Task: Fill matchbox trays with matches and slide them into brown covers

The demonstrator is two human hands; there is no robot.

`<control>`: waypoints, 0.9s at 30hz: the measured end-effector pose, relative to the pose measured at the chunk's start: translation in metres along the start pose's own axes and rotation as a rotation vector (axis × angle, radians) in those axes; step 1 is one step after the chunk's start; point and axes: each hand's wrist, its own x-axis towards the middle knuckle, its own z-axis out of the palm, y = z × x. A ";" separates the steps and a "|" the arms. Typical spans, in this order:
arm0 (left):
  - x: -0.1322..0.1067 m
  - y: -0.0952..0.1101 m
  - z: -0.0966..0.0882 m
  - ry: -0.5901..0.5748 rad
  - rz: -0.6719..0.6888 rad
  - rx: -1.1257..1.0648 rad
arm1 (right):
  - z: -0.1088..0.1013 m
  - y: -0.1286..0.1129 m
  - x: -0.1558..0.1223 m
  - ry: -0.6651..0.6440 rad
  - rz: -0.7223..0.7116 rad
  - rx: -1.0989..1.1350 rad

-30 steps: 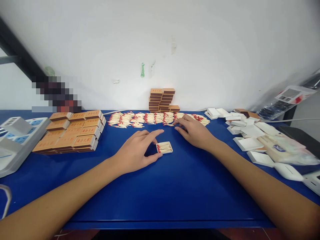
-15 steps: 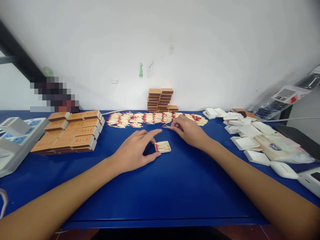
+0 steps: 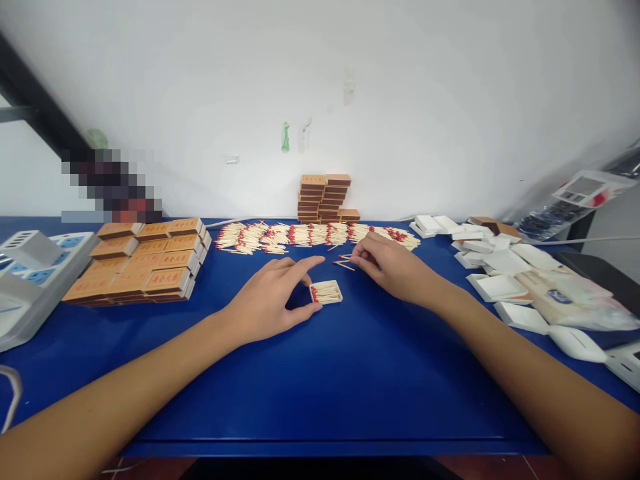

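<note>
A small white matchbox tray lies on the blue table, partly filled with red-tipped matches. My left hand holds the tray at its left end, the thumb at the near corner and curled fingers at the far one; the index finger stretches out above it. Beyond the tray and to its right, my right hand pinches thumb and fingers together on a match. A second match lies right beside those fingertips. Behind both hands runs a long row of loose matches.
Closed orange matchboxes are piled at left beside a white power strip. More matchboxes stand stacked against the wall. White empty trays and a tissue pack crowd the right side.
My right hand has drawn slightly right and nearer to me, away from the match row, with matches at its fingertips. The left hand and tray stay put.
</note>
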 end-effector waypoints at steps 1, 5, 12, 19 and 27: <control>0.000 0.001 0.000 0.003 0.005 0.000 | -0.001 -0.002 -0.001 -0.006 0.003 0.016; -0.001 0.001 0.000 0.006 0.004 0.003 | -0.005 -0.014 -0.007 -0.045 0.014 0.122; 0.000 -0.002 0.001 0.030 -0.003 0.011 | -0.007 -0.040 -0.012 -0.118 -0.030 0.218; 0.001 0.001 0.002 0.024 0.025 -0.008 | 0.009 -0.051 -0.015 -0.124 -0.117 0.155; 0.001 0.001 0.001 0.019 0.020 0.003 | 0.008 -0.034 -0.010 0.016 -0.060 0.089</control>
